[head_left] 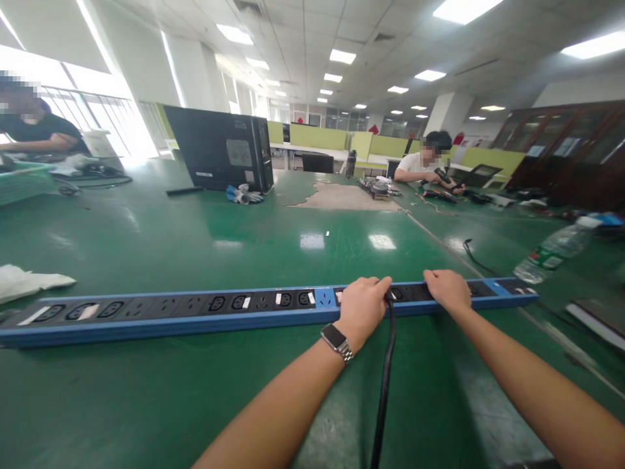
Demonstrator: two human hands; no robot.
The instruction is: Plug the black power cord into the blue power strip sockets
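A long blue power strip [166, 323] with black sockets lies across the green table in front of me. My left hand [364, 305], with a watch [334, 336] on its wrist, is closed over the strip right of the middle. A black power cord [387, 371] runs from its thumb side down toward me; the cord's plug end is hidden by the fingers. Farther right, my right hand [448, 290] is closed around the strip, its fingertips hidden behind the far edge. White stickers [247, 302] mark several sockets.
A black computer case [219, 150] and gloves [244, 194] stand beyond the strip. At right are a plastic bottle [556, 251] and a thin cable [476, 257]. White paper [29, 281] lies left. One person [415, 166] handles a tool; another [39, 133] sits far left.
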